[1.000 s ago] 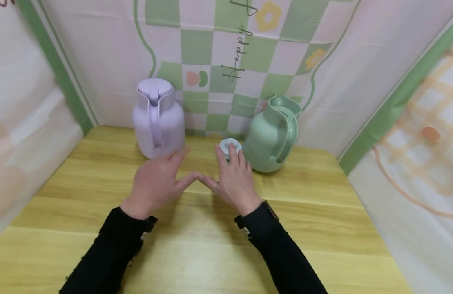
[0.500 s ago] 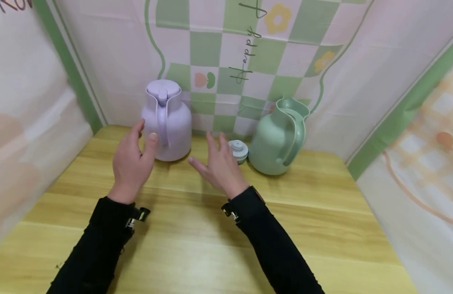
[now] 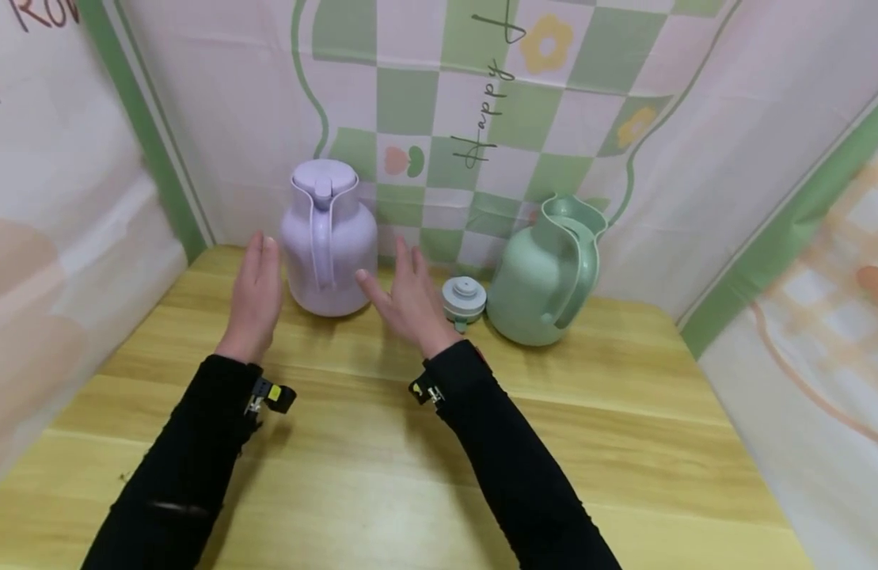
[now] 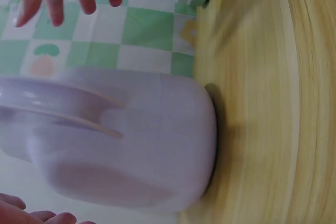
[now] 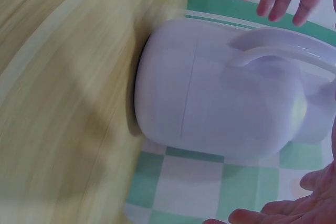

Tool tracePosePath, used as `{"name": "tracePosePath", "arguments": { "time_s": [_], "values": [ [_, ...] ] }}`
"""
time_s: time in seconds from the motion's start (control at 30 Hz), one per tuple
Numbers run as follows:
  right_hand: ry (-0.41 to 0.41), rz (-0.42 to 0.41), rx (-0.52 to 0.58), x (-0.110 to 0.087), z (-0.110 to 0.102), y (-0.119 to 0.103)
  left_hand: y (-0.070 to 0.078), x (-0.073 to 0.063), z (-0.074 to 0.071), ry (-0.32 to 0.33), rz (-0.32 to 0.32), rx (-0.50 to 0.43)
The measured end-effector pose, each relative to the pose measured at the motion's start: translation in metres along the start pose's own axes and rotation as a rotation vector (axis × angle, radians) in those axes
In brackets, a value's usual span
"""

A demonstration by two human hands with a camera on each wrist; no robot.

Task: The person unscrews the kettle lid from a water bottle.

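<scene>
A lilac thermos jug [image 3: 346,245] with its lid on stands upright at the back left of the table, its handle facing me. My left hand [image 3: 255,297] is just left of it, fingers straight. On its other side my right hand [image 3: 412,305] is spread, thumb toward the jug. Both wrist views show the lilac jug [image 4: 157,135] standing between the hands, with gaps to the fingers. Right of my right hand lies a pale grey-green stopper [image 3: 464,297]. Beside that, a green thermos jug [image 3: 527,289] stands with its mouth uncovered.
The wooden table [image 3: 367,467] runs back to a hanging cloth [image 3: 481,103] with green and white checks, close behind the jugs. More printed cloth hangs at the left [image 3: 68,229] and right sides. Dark sleeves cover both forearms, with small devices strapped at the wrists.
My hands were close together with thumbs touching, the right over the stopper. They have parted, the left moving left and the right leaving the stopper, and now flank the lilac jug.
</scene>
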State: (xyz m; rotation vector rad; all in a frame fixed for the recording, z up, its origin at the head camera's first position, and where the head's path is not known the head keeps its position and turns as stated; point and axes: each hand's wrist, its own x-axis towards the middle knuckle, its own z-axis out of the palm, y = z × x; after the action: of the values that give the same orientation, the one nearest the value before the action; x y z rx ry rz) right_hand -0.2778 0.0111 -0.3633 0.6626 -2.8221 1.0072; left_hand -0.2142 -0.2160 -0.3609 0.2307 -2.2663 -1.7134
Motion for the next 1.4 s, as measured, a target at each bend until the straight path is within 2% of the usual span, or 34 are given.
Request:
{"name": "tracePosePath", "arguments": {
  "time_s": [0.27,0.5,0.7,0.9,1.1,1.4],
  "values": [
    [0.030,0.024,0.119,0.020,0.012,-0.007,-0.011,0.022,0.001,0.015,-0.063,-0.084],
    [0.091,0.035,0.296,0.038,0.023,-0.012,-0.014,0.037,0.002,-0.002,-0.091,-0.108],
    [0.098,0.104,0.411,0.051,0.027,-0.016,-0.013,0.044,0.006,-0.012,-0.127,-0.123],
    [0.073,0.156,0.463,0.059,0.032,-0.016,-0.012,0.048,0.010,-0.017,-0.145,-0.158],
    [0.058,0.194,0.497,0.064,0.036,-0.016,-0.015,0.052,0.013,0.005,-0.164,-0.188],
    [0.023,0.192,0.525,0.069,0.037,-0.019,-0.013,0.055,0.016,-0.010,-0.161,-0.184]
  ]
}}
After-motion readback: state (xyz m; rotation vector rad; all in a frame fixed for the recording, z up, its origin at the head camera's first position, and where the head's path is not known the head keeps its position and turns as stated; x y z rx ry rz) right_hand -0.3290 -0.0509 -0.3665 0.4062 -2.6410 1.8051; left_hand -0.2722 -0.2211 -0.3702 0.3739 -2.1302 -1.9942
